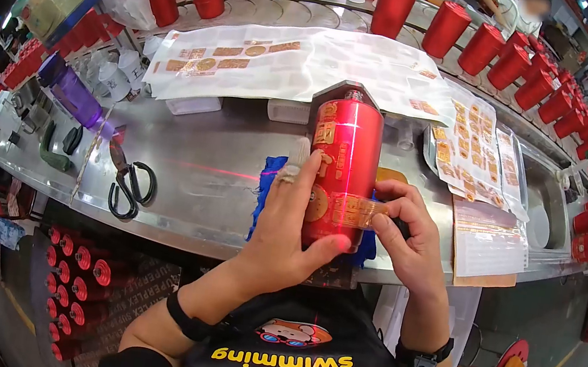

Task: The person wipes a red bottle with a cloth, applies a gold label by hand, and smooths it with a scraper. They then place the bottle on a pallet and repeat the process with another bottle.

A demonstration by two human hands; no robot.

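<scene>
A shiny red bottle (361, 144) with gold decals lies in front of me, its neck pointing away into a dark holder (319, 104). My left hand (285, 220) is wrapped along its left side, thumb near the bottle's base. At the right side, my right hand (412, 235) pinches the end of a gold decal strip (369, 214), whose other part lies on the bottle near its lower end. A blue cloth (268, 191) shows under the bottle on both sides.
Black-handled scissors (130, 186) and a purple bottle (72, 90) lie left on the metal table (193, 146). Decal sheets (229, 60) spread behind; more sheets (478, 146) lie right, near a sink (544, 213). Red bottles (446, 30) line a conveyor at the back, where another person (514, 7) sits.
</scene>
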